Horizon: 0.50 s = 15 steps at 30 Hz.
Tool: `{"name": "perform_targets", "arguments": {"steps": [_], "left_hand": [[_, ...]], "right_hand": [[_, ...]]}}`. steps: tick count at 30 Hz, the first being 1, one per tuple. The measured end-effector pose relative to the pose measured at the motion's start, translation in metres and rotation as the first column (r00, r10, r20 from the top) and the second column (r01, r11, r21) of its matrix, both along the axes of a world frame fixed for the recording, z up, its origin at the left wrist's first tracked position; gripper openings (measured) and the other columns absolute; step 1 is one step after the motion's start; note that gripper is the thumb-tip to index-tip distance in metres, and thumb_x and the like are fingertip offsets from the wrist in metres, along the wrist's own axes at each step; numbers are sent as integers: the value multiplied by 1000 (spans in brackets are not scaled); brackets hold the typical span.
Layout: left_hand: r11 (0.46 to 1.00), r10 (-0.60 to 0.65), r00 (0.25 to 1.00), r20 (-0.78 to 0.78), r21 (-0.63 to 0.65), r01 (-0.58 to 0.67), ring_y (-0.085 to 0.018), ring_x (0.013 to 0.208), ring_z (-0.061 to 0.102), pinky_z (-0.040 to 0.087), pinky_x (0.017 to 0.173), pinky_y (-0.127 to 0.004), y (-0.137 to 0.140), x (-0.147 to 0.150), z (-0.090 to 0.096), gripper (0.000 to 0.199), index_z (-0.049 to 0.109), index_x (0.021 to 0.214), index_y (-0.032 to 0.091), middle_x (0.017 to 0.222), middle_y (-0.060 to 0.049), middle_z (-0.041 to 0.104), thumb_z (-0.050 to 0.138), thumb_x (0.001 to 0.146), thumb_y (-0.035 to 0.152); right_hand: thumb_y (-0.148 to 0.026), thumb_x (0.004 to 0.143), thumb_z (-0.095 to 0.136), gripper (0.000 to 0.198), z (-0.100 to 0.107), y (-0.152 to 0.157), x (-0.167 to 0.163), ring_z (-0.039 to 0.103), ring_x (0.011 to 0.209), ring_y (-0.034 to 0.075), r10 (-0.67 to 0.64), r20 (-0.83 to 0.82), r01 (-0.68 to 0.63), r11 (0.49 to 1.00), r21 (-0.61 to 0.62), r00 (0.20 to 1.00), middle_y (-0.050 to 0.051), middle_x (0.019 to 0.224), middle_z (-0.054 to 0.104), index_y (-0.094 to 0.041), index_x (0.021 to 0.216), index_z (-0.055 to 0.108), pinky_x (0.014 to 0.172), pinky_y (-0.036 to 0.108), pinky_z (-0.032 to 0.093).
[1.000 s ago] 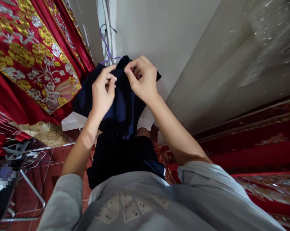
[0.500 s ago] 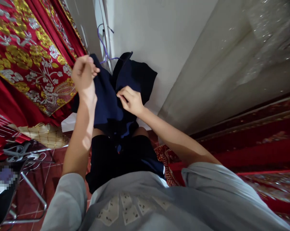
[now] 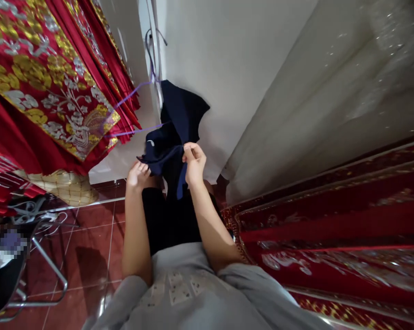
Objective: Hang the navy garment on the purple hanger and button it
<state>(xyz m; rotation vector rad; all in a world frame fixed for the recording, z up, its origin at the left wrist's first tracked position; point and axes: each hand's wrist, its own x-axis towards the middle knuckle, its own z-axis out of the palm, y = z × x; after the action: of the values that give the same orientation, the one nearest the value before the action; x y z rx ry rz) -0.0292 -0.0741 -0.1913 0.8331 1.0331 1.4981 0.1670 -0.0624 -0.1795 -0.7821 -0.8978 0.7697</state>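
Observation:
A dark navy garment [image 3: 188,110] hangs in folds in front of me, against the pale wall. My right hand [image 3: 195,165] pinches its cloth near the middle between thumb and fingers. At the garment's lower left edge, my left hand [image 3: 138,175] has its fingers closed on the fabric, with the fingertips partly hidden. A purple wire hanger [image 3: 133,94] juts out to the left of the cloth, and part of it is covered by the garment.
Red cloth with gold and silver patterns [image 3: 56,91] hangs at left. A plastic-covered bundle [image 3: 296,101] stands at right above red decorated fabric [image 3: 313,220]. A metal-framed chair [image 3: 51,263] sits lower left on red floor tiles [image 3: 93,238].
My left hand has come down with the garment's left side, now gathered lower. The purple hanger now sticks out to the left. My right hand has shifted slightly down and right.

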Motion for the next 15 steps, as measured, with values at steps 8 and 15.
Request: {"name": "perform_targets", "arguments": {"steps": [8, 15], "left_hand": [[960, -45, 990, -133, 269, 80, -20, 97, 72, 57, 96, -34, -26, 45, 31, 36, 68, 105, 20, 97, -6, 71, 79, 85, 47], [841, 292, 845, -449, 542, -3, -24, 119, 64, 50, 108, -38, -52, 79, 46, 29, 70, 108, 22, 118, -10, 68, 60, 101, 49]], "right_hand": [[-33, 67, 61, 21, -3, -15, 28, 57, 82, 15, 447, 162, -391, 874, -289, 880, 1, 88, 64, -21, 85, 65, 77, 28, 47], [-29, 69, 72, 25, 45, -46, 28, 59, 88, 19, 853, 359, -763, 508, -400, 379, 3, 91, 66, -18, 91, 67, 87, 33, 51]]}}
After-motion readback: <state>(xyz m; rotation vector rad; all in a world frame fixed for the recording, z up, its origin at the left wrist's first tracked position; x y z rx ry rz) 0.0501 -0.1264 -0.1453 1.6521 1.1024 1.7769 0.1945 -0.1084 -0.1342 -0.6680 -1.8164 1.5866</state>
